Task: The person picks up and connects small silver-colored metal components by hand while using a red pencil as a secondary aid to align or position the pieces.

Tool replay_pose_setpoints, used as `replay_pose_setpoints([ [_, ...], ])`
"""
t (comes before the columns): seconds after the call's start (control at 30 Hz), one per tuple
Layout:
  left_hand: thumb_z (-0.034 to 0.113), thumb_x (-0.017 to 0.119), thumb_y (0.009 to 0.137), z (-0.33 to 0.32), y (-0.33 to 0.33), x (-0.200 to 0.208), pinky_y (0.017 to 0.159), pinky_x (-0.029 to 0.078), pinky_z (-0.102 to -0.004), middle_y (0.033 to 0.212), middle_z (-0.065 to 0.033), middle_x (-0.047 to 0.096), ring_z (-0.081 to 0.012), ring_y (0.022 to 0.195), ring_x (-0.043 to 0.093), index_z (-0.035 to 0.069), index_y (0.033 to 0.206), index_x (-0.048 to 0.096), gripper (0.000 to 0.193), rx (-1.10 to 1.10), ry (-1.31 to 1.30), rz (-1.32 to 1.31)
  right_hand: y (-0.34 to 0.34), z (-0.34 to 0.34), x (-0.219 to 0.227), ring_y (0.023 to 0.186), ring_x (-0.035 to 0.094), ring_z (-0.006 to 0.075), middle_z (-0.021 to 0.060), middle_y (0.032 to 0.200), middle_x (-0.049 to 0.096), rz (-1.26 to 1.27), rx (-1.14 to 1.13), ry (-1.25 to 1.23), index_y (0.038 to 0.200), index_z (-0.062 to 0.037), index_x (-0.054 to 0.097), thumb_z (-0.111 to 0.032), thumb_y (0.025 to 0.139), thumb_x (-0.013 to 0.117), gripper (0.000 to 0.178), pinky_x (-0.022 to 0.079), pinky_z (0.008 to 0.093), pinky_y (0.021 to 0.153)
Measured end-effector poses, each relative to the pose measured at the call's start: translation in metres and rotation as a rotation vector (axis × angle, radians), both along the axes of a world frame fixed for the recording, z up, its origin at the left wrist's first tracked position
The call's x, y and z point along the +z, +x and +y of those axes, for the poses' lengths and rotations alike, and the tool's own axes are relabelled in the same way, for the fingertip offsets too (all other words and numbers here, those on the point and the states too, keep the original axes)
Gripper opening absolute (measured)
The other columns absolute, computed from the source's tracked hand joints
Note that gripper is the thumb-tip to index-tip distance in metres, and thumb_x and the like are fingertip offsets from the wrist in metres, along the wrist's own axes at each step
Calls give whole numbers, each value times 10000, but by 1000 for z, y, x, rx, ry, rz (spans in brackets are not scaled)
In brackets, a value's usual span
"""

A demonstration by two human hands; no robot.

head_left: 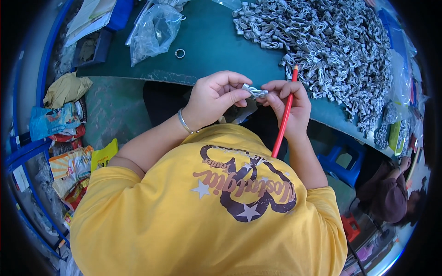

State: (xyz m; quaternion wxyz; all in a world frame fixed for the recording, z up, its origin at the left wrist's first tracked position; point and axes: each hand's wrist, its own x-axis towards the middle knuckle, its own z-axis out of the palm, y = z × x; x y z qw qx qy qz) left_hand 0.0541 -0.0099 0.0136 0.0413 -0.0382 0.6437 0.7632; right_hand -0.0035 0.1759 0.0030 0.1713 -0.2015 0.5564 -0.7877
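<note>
My left hand (207,99) pinches one end of a small silver metal piece (256,92) with twisted strands and a ringed collar, held in front of my chest near the table edge. At the other end of this piece are the thumb and fingertips of my right hand (297,108). A long red pencil (285,117) is tucked between my right fingers, its tip pointing away toward the table and its lower end over my shirt. The fingers partly hide the metal piece's ends.
A large heap of similar metal pieces (331,46) covers the right of the green table (207,53). A single ring (180,53) and a clear plastic bag (154,34) lie left. A blue stool (343,158) stands below; another person (386,191) is far right. Packets (71,170) hang left.
</note>
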Motion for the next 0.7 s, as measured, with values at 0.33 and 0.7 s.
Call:
replay_pose_setpoints([
  [0.33,-82,655,753,-2,4,-2,690,521,-213,942,-93,567,-127,820,603,-35,948,623,203,4,-328,357,2,-1,-9,839,602,162,175,991,581,22,-28,-71,830,-49,392,121,748,643,314,502,260,758],
  [0.7,-103,604,783,0,7,-8,772,534,-263,997,-117,575,-170,895,612,-45,954,590,182,-24,-190,207,13,-12,0,793,543,146,147,989,562,436,-125,63,917,-69,359,99,691,695,438,464,250,741],
])
